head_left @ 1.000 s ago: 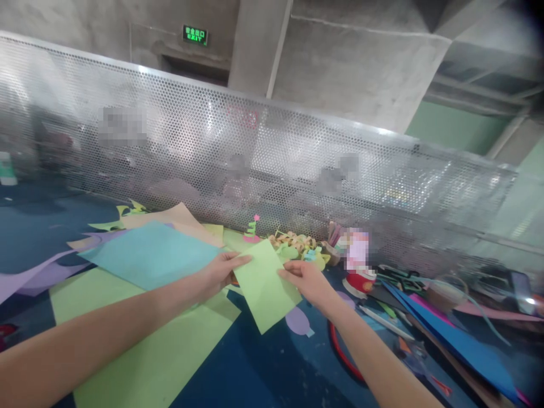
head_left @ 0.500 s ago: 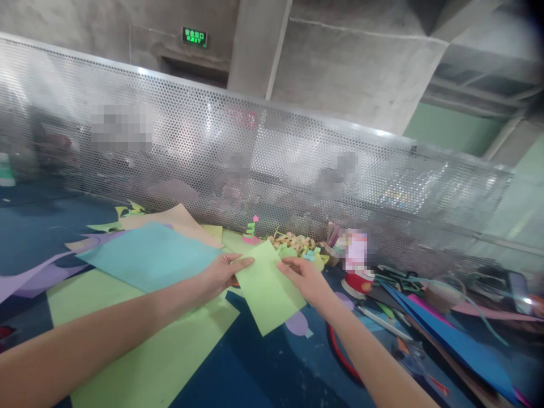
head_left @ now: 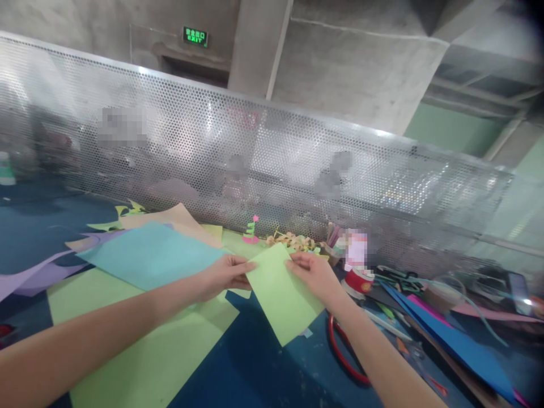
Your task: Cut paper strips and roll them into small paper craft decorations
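- The left hand [head_left: 232, 276] pinches the light-green paper piece [head_left: 283, 309] by its left corner, thumb uppermost; the right hand [head_left: 313, 276] grips its upper right edge. The piece spans the gap between them, tilted above the tabletop [head_left: 212, 371].
- Both grips sit on the upper part, so its near corner hangs unsupported – uneven pulling could skew, crease or tear it.
- Whether it is one layer or folded, I cannot tell.
- Beneath the left forearm lies the large green sheet [head_left: 140, 351], with the light-blue sheet [head_left: 153, 255] just beyond; a lowered arm could drag either.
- The red loop handle [head_left: 340, 360] lies nearer the wearer than the right hand, beside its forearm, and could snag a sideways sweep.
- Reaching past both hands risks toppling the little green paper spiral [head_left: 250, 231] or scattering the curled paper strips [head_left: 297, 241].
- Right of the right hand, the red-and-white cup [head_left: 359, 282] crowds the way.
- The freest room is bare tabletop nearer the wearer than both hands – between the large green sheet's edge and the red loop handle.
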`<control>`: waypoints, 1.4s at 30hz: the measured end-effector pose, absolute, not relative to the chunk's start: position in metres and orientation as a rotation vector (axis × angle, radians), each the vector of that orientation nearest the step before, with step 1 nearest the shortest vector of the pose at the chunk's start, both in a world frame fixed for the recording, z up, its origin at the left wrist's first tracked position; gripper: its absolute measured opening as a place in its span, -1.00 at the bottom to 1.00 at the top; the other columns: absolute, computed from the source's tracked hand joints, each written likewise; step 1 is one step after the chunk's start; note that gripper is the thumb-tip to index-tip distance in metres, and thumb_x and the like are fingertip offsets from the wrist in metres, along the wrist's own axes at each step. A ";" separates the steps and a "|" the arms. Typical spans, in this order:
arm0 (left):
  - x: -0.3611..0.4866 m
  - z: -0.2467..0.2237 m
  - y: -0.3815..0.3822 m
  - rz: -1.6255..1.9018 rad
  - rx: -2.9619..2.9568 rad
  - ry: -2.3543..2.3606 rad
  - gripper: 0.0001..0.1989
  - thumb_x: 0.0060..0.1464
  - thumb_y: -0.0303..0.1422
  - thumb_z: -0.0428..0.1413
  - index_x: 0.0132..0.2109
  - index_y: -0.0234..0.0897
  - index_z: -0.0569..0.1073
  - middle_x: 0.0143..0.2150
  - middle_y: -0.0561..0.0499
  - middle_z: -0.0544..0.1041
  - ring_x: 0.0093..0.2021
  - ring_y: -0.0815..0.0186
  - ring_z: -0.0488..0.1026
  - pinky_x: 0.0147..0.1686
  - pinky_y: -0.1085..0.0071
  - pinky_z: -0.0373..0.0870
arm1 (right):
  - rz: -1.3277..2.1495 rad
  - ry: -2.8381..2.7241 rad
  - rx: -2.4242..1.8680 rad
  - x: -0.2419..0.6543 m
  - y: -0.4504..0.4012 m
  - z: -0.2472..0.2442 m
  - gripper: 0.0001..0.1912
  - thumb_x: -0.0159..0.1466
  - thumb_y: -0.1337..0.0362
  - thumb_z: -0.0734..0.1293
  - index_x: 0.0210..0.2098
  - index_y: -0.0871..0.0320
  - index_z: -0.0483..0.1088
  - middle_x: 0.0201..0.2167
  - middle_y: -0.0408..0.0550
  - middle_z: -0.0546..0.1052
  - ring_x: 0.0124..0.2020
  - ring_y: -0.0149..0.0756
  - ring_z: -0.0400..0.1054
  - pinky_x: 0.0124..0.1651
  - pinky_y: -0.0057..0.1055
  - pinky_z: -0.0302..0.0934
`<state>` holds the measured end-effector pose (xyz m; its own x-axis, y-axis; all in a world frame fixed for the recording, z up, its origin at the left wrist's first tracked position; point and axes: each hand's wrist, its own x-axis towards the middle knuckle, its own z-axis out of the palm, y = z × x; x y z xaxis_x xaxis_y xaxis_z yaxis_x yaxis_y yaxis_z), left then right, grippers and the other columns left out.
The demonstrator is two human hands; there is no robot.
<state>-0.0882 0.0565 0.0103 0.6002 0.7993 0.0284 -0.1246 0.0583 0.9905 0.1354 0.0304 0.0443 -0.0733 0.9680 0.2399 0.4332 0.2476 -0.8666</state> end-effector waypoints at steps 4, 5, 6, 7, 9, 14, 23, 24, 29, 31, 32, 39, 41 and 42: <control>-0.089 0.010 0.060 0.742 1.391 0.670 -0.66 -0.05 -0.14 0.17 -0.27 -0.35 0.56 -0.26 -0.14 0.59 -0.21 0.27 0.51 -0.15 0.43 0.38 | 0.760 -1.603 -1.373 0.139 0.029 0.050 -0.75 -0.02 0.19 0.39 -0.37 0.20 0.45 -0.42 -0.04 0.59 -0.37 -0.19 0.47 -0.29 -0.33 0.32; -0.088 0.009 0.060 0.748 1.398 0.680 -0.67 -0.05 -0.14 0.17 -0.28 -0.35 0.56 -0.28 -0.13 0.59 -0.22 0.27 0.51 -0.15 0.44 0.38 | 0.762 -1.592 -1.383 0.139 0.028 0.052 -0.76 -0.03 0.21 0.40 -0.37 0.20 0.45 -0.42 -0.04 0.59 -0.38 -0.20 0.47 -0.29 -0.33 0.32; -0.087 0.008 0.061 0.759 1.404 0.688 -0.67 -0.05 -0.14 0.17 -0.29 -0.35 0.56 -0.29 -0.12 0.59 -0.22 0.28 0.51 -0.15 0.45 0.38 | 0.766 -1.583 -1.391 0.139 0.027 0.053 -0.76 -0.04 0.22 0.41 -0.38 0.20 0.46 -0.42 -0.04 0.59 -0.39 -0.21 0.47 -0.30 -0.34 0.32; -0.086 0.008 0.061 0.771 1.409 0.693 -0.68 -0.05 -0.14 0.17 -0.31 -0.35 0.56 -0.30 -0.11 0.60 -0.23 0.29 0.52 -0.16 0.46 0.39 | 0.771 -1.575 -1.396 0.139 0.027 0.055 -0.77 -0.04 0.23 0.41 -0.39 0.20 0.46 -0.43 -0.05 0.59 -0.40 -0.22 0.47 -0.31 -0.35 0.32; -0.085 0.008 0.060 0.792 1.414 0.691 -0.68 -0.05 -0.14 0.17 -0.31 -0.34 0.56 -0.32 -0.10 0.60 -0.24 0.29 0.52 -0.18 0.47 0.39 | 0.782 -1.559 -1.403 0.139 0.026 0.057 -0.79 -0.05 0.24 0.42 -0.41 0.20 0.47 -0.45 -0.06 0.59 -0.43 -0.24 0.47 -0.35 -0.37 0.32; -0.088 0.015 0.055 0.672 1.446 0.703 -0.66 -0.11 -0.13 0.20 -0.31 -0.34 0.56 -0.29 -0.13 0.60 -0.26 0.26 0.53 -0.21 0.45 0.41 | 0.829 -1.526 -1.396 0.139 0.023 0.058 -0.80 -0.08 0.28 0.44 -0.42 0.19 0.48 -0.49 -0.08 0.59 -0.48 -0.27 0.45 -0.41 -0.41 0.30; -0.083 0.010 0.060 0.904 1.286 0.697 -0.72 -0.09 -0.20 0.22 -0.34 -0.37 0.55 -0.38 -0.09 0.60 -0.30 0.32 0.53 -0.23 0.51 0.41 | 1.054 -1.398 -1.260 0.158 0.031 0.060 -0.55 0.17 -0.05 0.18 -0.30 0.20 0.47 -0.44 0.00 0.58 -0.42 -0.26 0.47 -0.37 -0.38 0.33; -0.082 0.010 0.061 0.962 1.221 0.692 -0.75 -0.09 -0.22 0.22 -0.36 -0.36 0.54 -0.40 -0.06 0.59 -0.29 0.34 0.53 -0.22 0.54 0.40 | 1.097 -1.364 -1.215 0.159 0.031 0.060 -0.52 0.20 -0.06 0.13 -0.27 0.19 0.46 -0.39 0.02 0.58 -0.37 -0.27 0.47 -0.32 -0.38 0.34; -0.075 0.007 0.058 1.191 0.933 0.699 -0.83 -0.12 -0.31 0.26 -0.43 -0.32 0.47 -0.44 0.02 0.56 -0.28 0.38 0.51 -0.22 0.58 0.39 | 1.307 -1.408 -1.104 0.126 0.016 0.050 -0.68 0.00 0.23 0.43 -0.24 0.19 0.47 -0.19 0.05 0.54 -0.21 -0.26 0.43 -0.11 -0.36 0.29; -0.071 0.003 0.049 1.205 0.915 0.693 -0.81 -0.11 -0.29 0.25 -0.40 -0.34 0.47 -0.42 -0.01 0.56 -0.31 0.36 0.50 -0.21 0.52 0.40 | 1.382 -1.528 -1.057 0.100 0.007 0.039 -0.64 0.07 0.18 0.39 -0.15 0.17 0.44 -0.12 0.05 0.51 -0.17 -0.24 0.41 -0.09 -0.31 0.29; -0.068 0.000 0.043 1.200 0.927 0.672 -0.79 -0.09 -0.26 0.23 -0.40 -0.36 0.47 -0.43 -0.03 0.56 -0.34 0.34 0.50 -0.22 0.47 0.40 | 1.374 -1.562 -1.027 0.088 0.003 0.032 -0.64 0.16 0.12 0.29 -0.09 0.15 0.41 -0.08 0.03 0.48 -0.12 -0.25 0.38 -0.05 -0.31 0.27; -0.053 -0.004 0.005 1.207 0.946 0.636 -0.74 -0.06 -0.20 0.19 -0.42 -0.37 0.47 -0.43 -0.06 0.56 -0.37 0.27 0.48 -0.27 0.37 0.39 | 0.763 -1.661 -1.321 0.064 -0.012 0.002 -0.68 0.26 0.24 0.12 -0.09 0.18 0.38 -0.12 0.14 0.47 -0.08 -0.17 0.35 -0.03 -0.28 0.24; -0.051 -0.004 0.001 1.200 0.936 0.634 -0.73 -0.06 -0.20 0.19 -0.40 -0.37 0.48 -0.39 -0.08 0.57 -0.32 0.24 0.49 -0.22 0.35 0.39 | 0.722 -1.657 -1.341 0.064 -0.014 0.002 -0.68 0.28 0.27 0.09 -0.12 0.19 0.39 -0.14 0.14 0.48 -0.06 -0.17 0.35 0.00 -0.27 0.21; -0.051 -0.004 0.001 1.196 0.935 0.626 -0.73 -0.06 -0.20 0.19 -0.39 -0.37 0.49 -0.37 -0.09 0.58 -0.29 0.22 0.49 -0.20 0.34 0.38 | 0.701 -1.655 -1.343 0.064 -0.014 0.003 -0.67 0.29 0.27 0.06 -0.13 0.19 0.38 -0.14 0.13 0.49 -0.06 -0.19 0.35 0.00 -0.29 0.22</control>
